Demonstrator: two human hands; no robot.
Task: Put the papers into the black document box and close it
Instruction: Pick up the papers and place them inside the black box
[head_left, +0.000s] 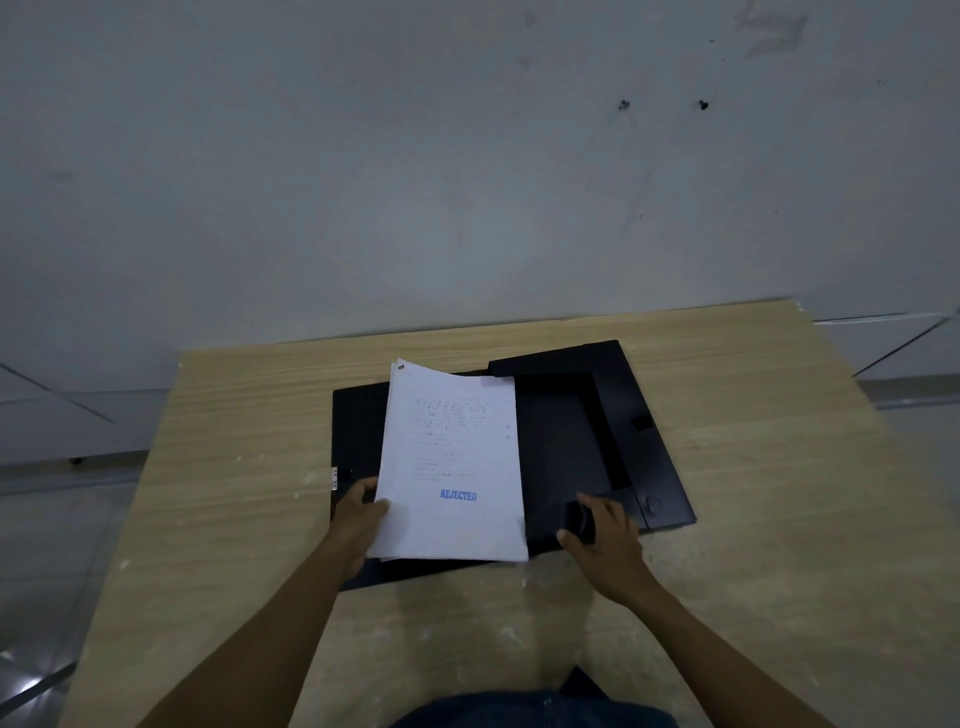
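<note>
A black document box (566, 447) lies open and flat in the middle of the wooden table, its flaps spread to the left and right. A stack of white printed papers (452, 462) with a blue "REJECTED" stamp is held tilted above the box's left half. My left hand (358, 514) grips the stack at its lower left edge. My right hand (605, 540) pinches the box's near front flap, just right of the papers. The box's left half is largely hidden by the papers.
The light wooden table (234, 467) stands against a grey wall (467, 156), with its far edge just behind the box. Tiled floor (47, 519) shows on both sides. A dark object (582, 686) pokes up at the table's near edge.
</note>
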